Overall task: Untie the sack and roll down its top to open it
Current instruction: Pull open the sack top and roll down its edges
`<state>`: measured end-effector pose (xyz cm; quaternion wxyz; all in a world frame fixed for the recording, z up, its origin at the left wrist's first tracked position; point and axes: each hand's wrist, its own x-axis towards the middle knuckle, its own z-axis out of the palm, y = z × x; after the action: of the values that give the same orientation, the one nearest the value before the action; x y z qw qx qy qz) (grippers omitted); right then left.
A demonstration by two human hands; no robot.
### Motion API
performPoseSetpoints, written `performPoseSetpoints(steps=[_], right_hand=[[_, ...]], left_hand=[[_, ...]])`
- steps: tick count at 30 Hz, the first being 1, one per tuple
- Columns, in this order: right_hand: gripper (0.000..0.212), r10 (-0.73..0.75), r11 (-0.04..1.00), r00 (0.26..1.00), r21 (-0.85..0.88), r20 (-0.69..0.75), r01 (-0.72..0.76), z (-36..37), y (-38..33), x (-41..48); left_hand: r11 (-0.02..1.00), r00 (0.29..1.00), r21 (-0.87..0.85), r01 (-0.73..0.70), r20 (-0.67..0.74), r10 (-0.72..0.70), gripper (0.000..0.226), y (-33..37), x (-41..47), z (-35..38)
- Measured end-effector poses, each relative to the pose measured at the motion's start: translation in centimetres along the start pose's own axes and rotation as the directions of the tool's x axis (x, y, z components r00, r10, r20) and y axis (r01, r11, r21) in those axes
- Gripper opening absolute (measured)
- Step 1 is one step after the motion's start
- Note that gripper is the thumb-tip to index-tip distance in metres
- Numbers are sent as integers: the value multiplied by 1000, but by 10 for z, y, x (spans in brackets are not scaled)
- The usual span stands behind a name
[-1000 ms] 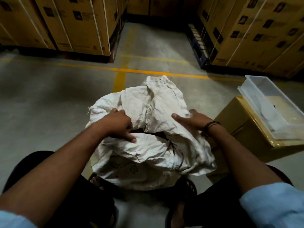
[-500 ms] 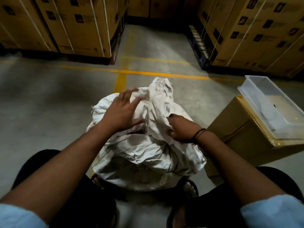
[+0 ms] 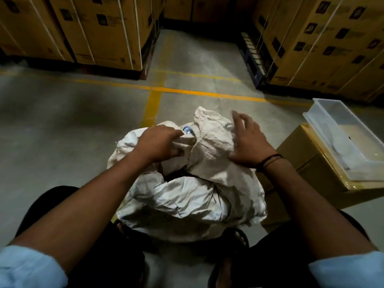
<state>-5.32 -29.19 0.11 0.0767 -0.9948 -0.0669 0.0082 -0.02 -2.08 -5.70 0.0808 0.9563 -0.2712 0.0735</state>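
Note:
A white woven sack [image 3: 187,200] stands on the concrete floor between my knees, its top crumpled and loose with a dark gap near the middle. My left hand [image 3: 160,144] grips a fold of the sack's top on the left side, fingers curled round the cloth. Beside it a small blue printed mark [image 3: 187,129] shows on the fabric. My right hand [image 3: 247,142] lies over the right side of the sack's top, fingers spread and mostly straight, the palm against the cloth. No tie or string is visible.
A brown cardboard box [image 3: 307,163] stands right of the sack with a clear plastic tub [image 3: 345,138] on top. Strapped cartons on pallets [image 3: 99,30] line the back left and back right [image 3: 324,42]. Yellow floor lines [image 3: 153,100] cross ahead.
My left hand went from lying flat on the sack to gripping a fold of its top. My right hand let go of the cloth, moved right and spread out over the sack.

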Motion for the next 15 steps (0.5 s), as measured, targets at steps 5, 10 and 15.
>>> performPoseSetpoints(steps=[5, 10, 15], right_hand=[[106, -273, 962, 930, -50, -247, 269, 8, -48, -3], [120, 32, 990, 999, -134, -42, -37, 25, -38, 13], [96, 136, 985, 988, -97, -71, -143, 18, -14, 14]], left_hand=[[968, 911, 183, -174, -343, 229, 18, 32, -5, -2], [952, 887, 268, -147, -389, 247, 27, 52, -14, -1], [972, 947, 166, 164, -304, -108, 83, 32, -18, -2]])
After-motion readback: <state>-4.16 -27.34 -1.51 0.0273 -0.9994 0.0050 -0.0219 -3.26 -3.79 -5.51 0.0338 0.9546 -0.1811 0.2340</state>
